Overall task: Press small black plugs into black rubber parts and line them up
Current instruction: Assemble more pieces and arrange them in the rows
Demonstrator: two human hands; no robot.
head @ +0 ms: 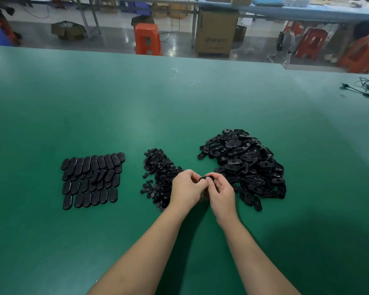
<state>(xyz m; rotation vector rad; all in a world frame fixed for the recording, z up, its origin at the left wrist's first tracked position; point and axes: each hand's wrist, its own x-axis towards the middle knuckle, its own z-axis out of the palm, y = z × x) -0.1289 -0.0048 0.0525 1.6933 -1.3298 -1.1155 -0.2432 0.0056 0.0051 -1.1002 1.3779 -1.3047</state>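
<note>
Left hand (185,189): raised just above the desk, fingers (195,177) curled inward, tips pinching the near-left end of one rubber part.
Right hand (221,191): close beside the left hand, thumb and forefinger curled round the far-right end of the same part, the other fingers loosely bent beneath it.
Part (207,179): a small black oval piece held between both hands, mostly hidden by fingertips; whether a plug sits in it cannot be told.
Plugs (158,177): a loose heap of small black round pieces on the desk, just left of the hands; the left hand covers its near-right edge.
Loose parts (246,162): a large untidy mound of black oval pieces, right of the hands and beyond them; several show a hole in the middle.
Rows (92,178): black oval parts laid flat side by side in about four rows, well apart to the left of the plugs; the upper rows overlap and lean somewhat.
Desk (136,103): wide green surface carrying all three groups.
Cables (362,88): black leads lying at the far right edge of the desk.
Stool (147,39): orange plastic, on the floor beyond the desk.
Box (216,33): brown cardboard, standing right of the stool, under a blue-topped bench.
</note>
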